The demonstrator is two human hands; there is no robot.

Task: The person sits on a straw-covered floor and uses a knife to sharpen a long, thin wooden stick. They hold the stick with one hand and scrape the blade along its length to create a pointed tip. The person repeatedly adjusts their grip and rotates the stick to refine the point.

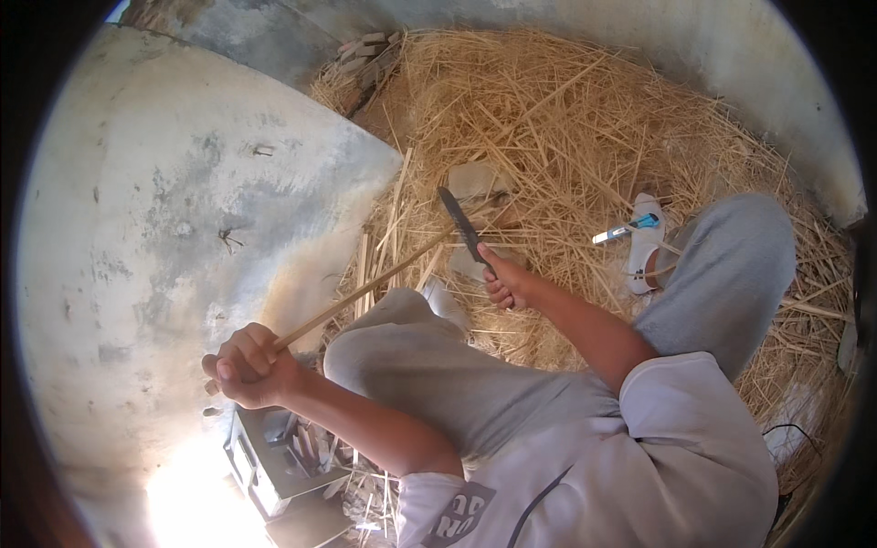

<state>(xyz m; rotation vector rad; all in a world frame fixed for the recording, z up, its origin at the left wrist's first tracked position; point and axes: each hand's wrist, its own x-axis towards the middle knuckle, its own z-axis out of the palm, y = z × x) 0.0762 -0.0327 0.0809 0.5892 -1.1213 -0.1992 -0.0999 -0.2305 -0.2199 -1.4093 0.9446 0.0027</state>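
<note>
My left hand [251, 368] is closed around one end of a long, thin wooden stick [365, 288], perhaps bamboo. It slants up and to the right, its far end reaching the knife. In my right hand [507, 279] is a knife [461, 224] with a long dark blade, which points up and to the left. The blade lies across or right beside the stick's far end; whether the two touch I cannot tell. Below them are flat grey stones [480, 179] among the straw-coloured strips.
Straw-like strips and shavings [548, 119] cover the ground. A pale, stained wall [183, 183] rises close on the left. A blue-and-white tube-shaped object [626, 228] lies by my right foot [647, 251]. At lower left stands a dark box-like container [292, 484]; broken bricks [365, 55] sit at the back.
</note>
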